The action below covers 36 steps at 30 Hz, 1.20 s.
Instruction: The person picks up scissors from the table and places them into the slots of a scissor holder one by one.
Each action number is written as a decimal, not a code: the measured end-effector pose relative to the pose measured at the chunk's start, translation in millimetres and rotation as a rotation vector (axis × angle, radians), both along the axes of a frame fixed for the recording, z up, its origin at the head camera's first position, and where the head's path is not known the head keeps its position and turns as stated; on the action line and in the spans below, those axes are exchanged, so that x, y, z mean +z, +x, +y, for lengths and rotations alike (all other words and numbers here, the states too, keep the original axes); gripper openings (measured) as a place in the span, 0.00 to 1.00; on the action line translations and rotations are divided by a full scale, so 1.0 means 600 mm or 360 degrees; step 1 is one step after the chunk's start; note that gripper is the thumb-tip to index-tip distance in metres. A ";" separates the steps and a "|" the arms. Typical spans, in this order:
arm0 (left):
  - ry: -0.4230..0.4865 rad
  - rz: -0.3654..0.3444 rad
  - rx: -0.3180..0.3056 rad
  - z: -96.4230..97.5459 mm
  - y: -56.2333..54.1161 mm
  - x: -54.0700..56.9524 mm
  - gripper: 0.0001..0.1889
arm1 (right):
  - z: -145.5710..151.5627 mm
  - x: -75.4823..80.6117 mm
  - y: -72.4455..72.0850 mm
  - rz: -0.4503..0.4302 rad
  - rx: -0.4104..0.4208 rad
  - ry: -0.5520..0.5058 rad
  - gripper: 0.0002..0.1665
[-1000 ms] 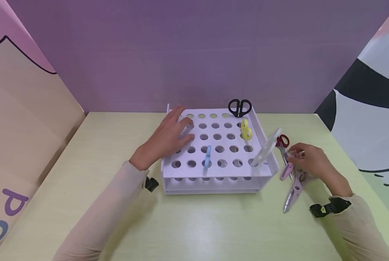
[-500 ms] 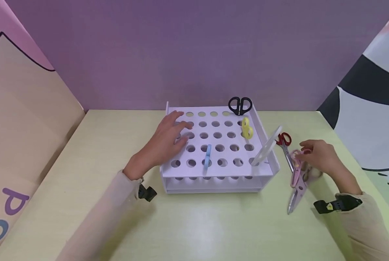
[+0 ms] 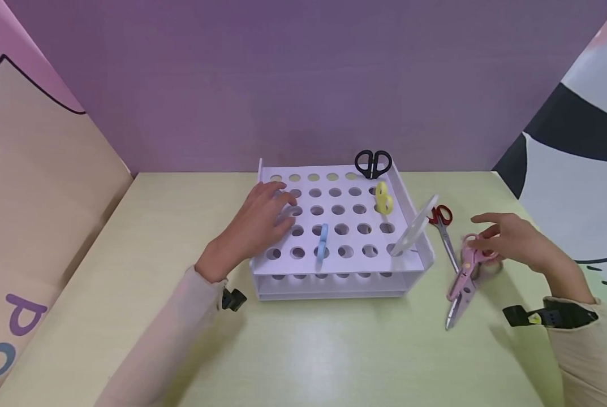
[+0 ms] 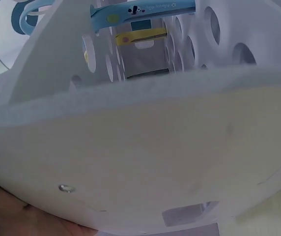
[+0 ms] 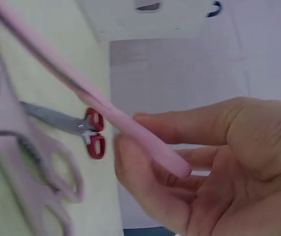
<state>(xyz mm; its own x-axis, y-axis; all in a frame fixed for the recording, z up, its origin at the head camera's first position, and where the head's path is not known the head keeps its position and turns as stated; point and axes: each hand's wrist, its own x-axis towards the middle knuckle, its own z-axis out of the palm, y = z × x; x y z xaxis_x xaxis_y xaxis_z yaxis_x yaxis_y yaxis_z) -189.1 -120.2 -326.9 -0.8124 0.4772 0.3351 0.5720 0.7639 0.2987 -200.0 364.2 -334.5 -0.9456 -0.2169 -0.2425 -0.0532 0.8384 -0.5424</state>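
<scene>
My right hand (image 3: pixel 519 240) pinches a pair of pink scissors (image 3: pixel 469 265) by the handles, between thumb and fingers in the right wrist view. Their blades are together and slant down to the left over larger pale purple scissors (image 3: pixel 467 294) lying on the table. My left hand (image 3: pixel 256 221) rests with loosely spread fingers on the left side of a white rack (image 3: pixel 334 267) with rows of round holes. Handles of black scissors (image 3: pixel 371 165), yellow scissors (image 3: pixel 383 198) and blue scissors (image 3: pixel 322 243) stand up from the holes.
A translucent whitish piece (image 3: pixel 415 226) leans out of a hole at the rack's front right. Red-handled scissors (image 3: pixel 442 217) lie on the table (image 3: pixel 323 350), right of the rack. A purple wall (image 3: pixel 303 85) rises behind.
My right hand has drawn the pink scissors to the right, away from the red-handled pair, and its wrist has shifted right. The left hand has slid slightly left and down on the rack.
</scene>
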 end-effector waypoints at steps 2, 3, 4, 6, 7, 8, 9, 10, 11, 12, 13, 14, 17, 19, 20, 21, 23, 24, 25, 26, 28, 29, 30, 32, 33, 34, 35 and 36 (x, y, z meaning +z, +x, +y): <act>-0.0003 -0.0026 0.0026 -0.001 0.002 0.000 0.13 | -0.005 0.009 0.005 -0.0008 0.0002 -0.0084 0.39; -0.0001 -0.0043 0.0040 -0.002 0.002 0.000 0.13 | -0.008 0.014 0.008 0.0003 -0.0004 -0.0116 0.39; -0.0007 -0.0053 0.0052 -0.002 0.003 -0.001 0.13 | -0.012 0.018 0.010 0.0030 -0.0005 -0.0126 0.38; -0.0008 -0.0066 0.0065 -0.003 0.004 -0.001 0.14 | -0.019 0.025 0.014 0.0101 -0.0007 -0.0110 0.35; -0.0008 -0.0078 0.0070 -0.003 0.004 -0.001 0.14 | -0.023 0.029 0.016 0.0141 -0.0009 -0.0105 0.33; -0.0008 -0.0086 0.0072 -0.003 0.004 -0.001 0.14 | -0.027 0.031 0.019 0.0180 -0.0011 -0.0109 0.30; -0.0010 -0.0092 0.0076 -0.003 0.004 -0.001 0.14 | -0.031 0.034 0.021 0.0219 -0.0005 -0.0114 0.28; -0.0014 -0.0093 0.0079 -0.003 0.004 -0.001 0.14 | -0.035 0.036 0.022 0.0255 0.0003 -0.0120 0.26; -0.0014 -0.0094 0.0084 -0.004 0.004 0.000 0.14 | -0.039 0.037 0.024 0.0288 0.0010 -0.0120 0.25; -0.0013 -0.0096 0.0087 -0.004 0.004 0.000 0.14 | -0.043 0.039 0.026 0.0318 0.0014 -0.0123 0.23; -0.0009 -0.0095 0.0090 -0.005 0.005 0.000 0.14 | -0.047 0.041 0.027 0.0350 0.0019 -0.0120 0.22; -0.0004 -0.0087 0.0089 -0.005 0.005 0.000 0.14 | -0.050 0.043 0.029 0.0381 0.0020 -0.0117 0.21; 0.0023 -0.0075 0.0081 -0.007 0.006 0.001 0.14 | -0.061 0.052 0.036 0.0486 0.0012 -0.0077 0.20; 0.0037 -0.0079 0.0074 -0.008 0.005 0.001 0.14 | -0.065 0.060 0.042 0.0567 0.0002 -0.0048 0.20; 0.0039 -0.0084 0.0074 -0.007 0.005 0.001 0.14 | -0.068 0.064 0.046 0.0609 -0.0011 -0.0035 0.20; 0.0042 -0.0088 0.0073 -0.007 0.004 0.001 0.14 | -0.071 0.069 0.050 0.0648 -0.0021 -0.0030 0.21; 0.0042 -0.0102 0.0077 -0.006 0.002 0.000 0.15 | -0.076 0.078 0.060 0.0730 -0.0045 -0.0028 0.21; 0.0044 -0.0107 0.0077 -0.005 0.002 0.000 0.15 | -0.079 0.082 0.065 0.0765 -0.0068 -0.0040 0.21; 0.0043 -0.0113 0.0077 -0.004 0.002 0.001 0.15 | -0.082 0.086 0.070 0.0798 -0.0088 -0.0059 0.21; 0.0042 -0.0118 0.0077 -0.004 0.002 0.001 0.15 | -0.085 0.089 0.075 0.0830 -0.0111 -0.0074 0.21; 0.0035 -0.0130 0.0074 -0.002 0.002 0.002 0.16 | -0.091 0.093 0.084 0.0892 -0.0139 -0.0124 0.21; 0.0031 -0.0136 0.0074 -0.001 0.001 0.003 0.16 | -0.095 0.094 0.088 0.0921 -0.0155 -0.0138 0.20; 0.0027 -0.0140 0.0073 0.000 0.001 0.003 0.16 | -0.098 0.095 0.092 0.0943 -0.0160 -0.0170 0.20; 0.0019 -0.0146 0.0071 0.001 0.000 0.003 0.16 | -0.105 0.098 0.097 0.1009 -0.0159 -0.0214 0.20; 0.0016 -0.0146 0.0070 0.002 -0.001 0.003 0.17 | -0.107 0.100 0.100 0.1047 -0.0154 -0.0241 0.20; 0.0016 -0.0145 0.0070 0.003 -0.001 0.002 0.17 | -0.110 0.102 0.102 0.1082 -0.0152 -0.0263 0.20; 0.0015 -0.0145 0.0071 0.003 -0.002 0.002 0.17 | -0.112 0.104 0.103 0.1121 -0.0150 -0.0287 0.20; 0.0017 -0.0145 0.0071 0.003 -0.002 0.001 0.17 | -0.115 0.106 0.105 0.1164 -0.0147 -0.0314 0.21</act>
<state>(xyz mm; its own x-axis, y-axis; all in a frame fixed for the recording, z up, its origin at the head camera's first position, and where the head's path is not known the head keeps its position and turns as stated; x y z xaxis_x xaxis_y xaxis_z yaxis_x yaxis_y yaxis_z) -190.4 -118.3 -326.0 -0.8601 0.4365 0.2640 0.5074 0.7847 0.3560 -137.2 295.2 -270.8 -0.8669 -0.1032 0.4878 -0.3908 0.7481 -0.5363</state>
